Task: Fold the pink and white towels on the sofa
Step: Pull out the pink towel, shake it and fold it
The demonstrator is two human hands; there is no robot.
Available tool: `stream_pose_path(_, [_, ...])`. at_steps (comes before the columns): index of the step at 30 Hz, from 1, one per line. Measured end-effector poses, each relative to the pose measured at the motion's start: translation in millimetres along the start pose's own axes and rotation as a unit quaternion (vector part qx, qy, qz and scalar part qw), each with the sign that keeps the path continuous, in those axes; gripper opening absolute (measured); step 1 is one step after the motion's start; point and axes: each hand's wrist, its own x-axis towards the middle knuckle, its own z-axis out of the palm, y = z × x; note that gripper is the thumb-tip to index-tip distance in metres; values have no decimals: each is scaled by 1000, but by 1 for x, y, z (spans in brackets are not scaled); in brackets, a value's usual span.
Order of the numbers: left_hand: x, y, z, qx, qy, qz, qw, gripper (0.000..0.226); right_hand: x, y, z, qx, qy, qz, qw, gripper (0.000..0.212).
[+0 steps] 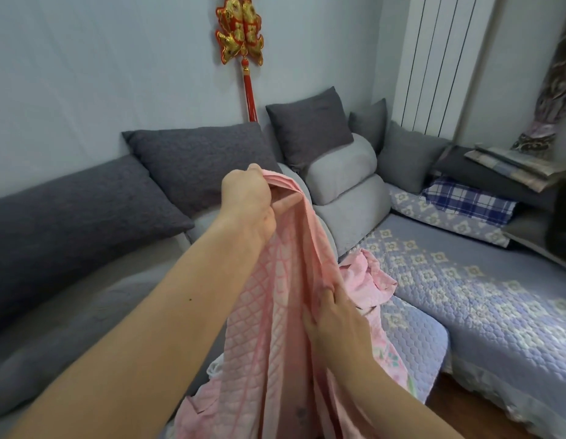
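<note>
A pink towel (275, 312) with a paler diamond pattern hangs in front of me, lifted above the sofa seat (465, 296). My left hand (248, 198) grips its bunched top corner, raised high. Lower down, my right hand (332, 315) pinches the towel's right edge. A second, lighter pink cloth with a flower print (370, 280) lies crumpled on the seat behind the towel; a bit of white frilled fabric (215, 369) shows under it at the left.
Dark grey cushions (196, 166) line the sofa back on the left, with light grey bolsters (342, 175) in the corner. A blue plaid cloth (468, 201) and stacked folded textiles (512, 163) sit at the far right. Wooden floor (459, 403) shows below the seat.
</note>
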Motion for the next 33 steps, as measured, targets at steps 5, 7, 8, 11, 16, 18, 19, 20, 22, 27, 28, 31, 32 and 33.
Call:
stream_pose_path(5, [-1, 1, -2, -9, -2, -7, 1000, 16, 20, 0, -5, -27, 14, 17, 999, 34])
stream_pose_path(7, [-1, 2, -5, -8, -3, -7, 1000, 22, 29, -1, -8, -40, 22, 21, 999, 24])
stream_pose_path(8, [-1, 5, -7, -10, -1, -5, 1000, 24, 30, -1, -11, -32, 34, 13, 999, 23])
stream_pose_path(11, [10, 18, -22, -32, 34, 7, 999, 33, 15, 13, -19, 2, 94, -32, 995, 22])
stream_pose_path(16, [20, 20, -41, -45, 56, 4, 997, 34, -5, 48, -10, 14, 44, 31, 998, 14])
stream_pose_path(18, [19, 16, -38, -44, 51, 11, 998, 34, -7, 55, 3, 7, -41, 76, 996, 14])
stream_pose_path(19, [19, 16, -37, -46, 51, 16, 998, 34, -13, 61, 9, 25, -61, 86, 994, 15])
stream_pose_path(20, [21, 18, -37, -46, 54, 23, 997, 33, -21, 69, 14, 52, -55, 85, 994, 15])
stream_pose_path(22, [28, 22, -42, -50, 66, 34, 996, 28, -36, 86, 18, 107, -9, 84, 991, 24])
stream_pose_path(27, [50, 27, -67, -63, 77, 25, 995, 31, -15, 118, -5, 163, 2, 157, 974, 17])
stream_pose_path(28, [53, 25, -71, -57, 76, 24, 995, 36, -5, 123, -10, 186, -12, 169, 968, 21])
stream_pose_path(31, [63, 19, -81, -40, 89, 25, 995, 36, 34, 133, -31, 228, -38, 204, 951, 24])
stream_pose_path(32, [66, 17, -84, -36, 99, 27, 994, 35, 52, 137, -42, 223, -26, 208, 952, 17])
stream_pose_path(33, [70, 15, -88, -37, 109, 32, 993, 33, 74, 139, -55, 211, 0, 202, 956, 16])
